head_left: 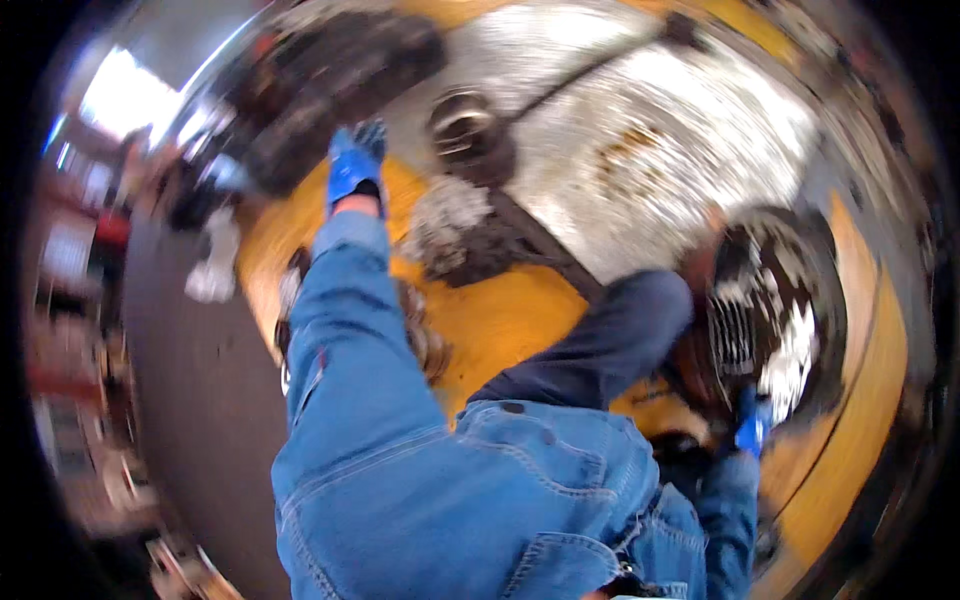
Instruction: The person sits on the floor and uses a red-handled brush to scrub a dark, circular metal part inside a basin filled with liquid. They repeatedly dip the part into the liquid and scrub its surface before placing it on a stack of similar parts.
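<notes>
My left hand (357, 168), in a blue glove with dark fingertips, reaches forward with its fingers stretched out. They are close to a long dark, grimy metal part (330, 95); blur hides whether they touch it. My right hand (754, 428), also blue-gloved, is low at the right, at the near edge of a round dark tub (835, 300). White cloth or paper (790, 365) lies just beyond that hand, beside a ribbed piece (732, 335) in the tub. The right fingers are too smeared to read.
A shiny, oil-stained metal sheet (740, 130) covers the far right, with a dark bar (590, 75) across it. A round metal can (465, 125) stands near its left edge. A crumpled grey-white rag (448, 215) lies on the yellow surface (510, 325). Dark floor (205, 380) is at left.
</notes>
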`<move>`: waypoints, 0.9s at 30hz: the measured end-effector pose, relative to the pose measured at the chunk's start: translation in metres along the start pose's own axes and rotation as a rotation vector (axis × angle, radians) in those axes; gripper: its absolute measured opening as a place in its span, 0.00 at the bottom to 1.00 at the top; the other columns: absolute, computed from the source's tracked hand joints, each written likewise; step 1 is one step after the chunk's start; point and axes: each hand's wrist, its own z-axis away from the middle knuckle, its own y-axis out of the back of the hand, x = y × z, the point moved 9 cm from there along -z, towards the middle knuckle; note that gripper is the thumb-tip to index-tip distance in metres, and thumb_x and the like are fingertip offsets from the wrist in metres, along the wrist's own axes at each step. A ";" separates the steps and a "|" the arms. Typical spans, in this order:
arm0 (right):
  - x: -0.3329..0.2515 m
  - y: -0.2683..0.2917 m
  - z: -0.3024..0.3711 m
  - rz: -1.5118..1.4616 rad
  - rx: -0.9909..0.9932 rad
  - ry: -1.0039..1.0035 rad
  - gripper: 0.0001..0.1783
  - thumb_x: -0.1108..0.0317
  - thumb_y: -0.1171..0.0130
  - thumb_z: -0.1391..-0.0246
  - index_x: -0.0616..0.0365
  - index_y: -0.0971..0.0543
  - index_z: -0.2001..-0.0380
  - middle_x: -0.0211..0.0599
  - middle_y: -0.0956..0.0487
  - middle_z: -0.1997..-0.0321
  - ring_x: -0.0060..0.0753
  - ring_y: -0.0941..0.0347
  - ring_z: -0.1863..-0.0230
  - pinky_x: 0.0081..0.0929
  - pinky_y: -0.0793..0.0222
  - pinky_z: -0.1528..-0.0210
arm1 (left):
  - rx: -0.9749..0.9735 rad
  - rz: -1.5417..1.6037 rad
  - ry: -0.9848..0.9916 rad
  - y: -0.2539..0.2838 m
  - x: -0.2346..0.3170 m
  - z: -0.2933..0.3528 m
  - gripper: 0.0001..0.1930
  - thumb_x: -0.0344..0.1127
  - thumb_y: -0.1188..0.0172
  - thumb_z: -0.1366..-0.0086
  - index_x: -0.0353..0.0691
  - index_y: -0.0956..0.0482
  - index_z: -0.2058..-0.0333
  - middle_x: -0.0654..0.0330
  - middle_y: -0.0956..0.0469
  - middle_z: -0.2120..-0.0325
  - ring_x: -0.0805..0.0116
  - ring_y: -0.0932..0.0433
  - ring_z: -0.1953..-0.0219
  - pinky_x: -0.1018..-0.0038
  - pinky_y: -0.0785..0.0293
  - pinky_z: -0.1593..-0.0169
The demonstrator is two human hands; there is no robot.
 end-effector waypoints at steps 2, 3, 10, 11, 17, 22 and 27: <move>-0.005 -0.007 -0.013 -0.233 -0.066 0.040 0.39 0.39 0.39 0.37 0.66 0.23 0.40 0.61 0.19 0.44 0.59 0.24 0.39 0.45 0.29 0.38 | -0.125 -0.185 0.140 -0.058 -0.044 0.003 0.26 0.45 0.63 0.20 0.41 0.37 0.30 0.48 0.38 0.29 0.47 0.38 0.28 0.56 0.40 0.29; -0.031 -0.005 0.011 -0.263 -0.039 0.084 0.38 0.41 0.39 0.38 0.64 0.22 0.40 0.59 0.19 0.42 0.56 0.24 0.38 0.43 0.30 0.36 | -0.166 -0.321 0.187 -0.072 -0.062 0.003 0.27 0.48 0.63 0.20 0.43 0.35 0.31 0.48 0.34 0.31 0.48 0.34 0.31 0.57 0.37 0.32; -0.037 0.034 -0.018 -0.236 0.062 -0.074 0.23 0.48 0.38 0.46 0.60 0.14 0.63 0.56 0.15 0.64 0.56 0.16 0.56 0.44 0.23 0.52 | -0.824 -0.823 0.591 -0.232 -0.334 0.158 0.26 0.59 0.54 0.22 0.46 0.23 0.41 0.49 0.16 0.47 0.52 0.15 0.50 0.64 0.19 0.57; -0.041 0.043 -0.016 -0.153 0.009 -0.132 0.23 0.48 0.39 0.46 0.59 0.14 0.65 0.55 0.15 0.65 0.55 0.16 0.57 0.45 0.23 0.53 | -0.830 -0.892 0.646 -0.237 -0.367 0.194 0.26 0.59 0.52 0.23 0.45 0.23 0.41 0.49 0.15 0.48 0.53 0.13 0.54 0.65 0.18 0.61; -0.027 0.062 -0.038 -0.393 -0.069 -0.181 0.24 0.47 0.39 0.46 0.58 0.14 0.63 0.53 0.14 0.62 0.57 0.16 0.57 0.45 0.23 0.52 | -1.587 -1.249 0.432 -0.228 -0.502 0.374 0.21 0.46 0.36 0.27 0.39 0.19 0.43 0.57 0.12 0.57 0.68 0.15 0.59 0.71 0.18 0.55; -0.021 0.055 -0.035 -0.609 -0.088 -0.193 0.26 0.44 0.40 0.45 0.58 0.15 0.63 0.51 0.14 0.62 0.57 0.17 0.57 0.44 0.24 0.50 | -1.989 -1.514 -0.475 -0.227 -0.518 0.474 0.27 0.54 0.31 0.38 0.42 0.17 0.46 0.46 0.14 0.57 0.45 0.15 0.52 0.57 0.20 0.47; -0.016 0.063 -0.068 -0.447 -0.087 -0.220 0.26 0.42 0.42 0.45 0.52 0.13 0.59 0.51 0.14 0.56 0.60 0.19 0.49 0.46 0.24 0.44 | -1.883 -1.754 -0.682 -0.239 -0.558 0.478 0.24 0.53 0.33 0.35 0.44 0.17 0.47 0.47 0.14 0.56 0.47 0.15 0.53 0.57 0.20 0.46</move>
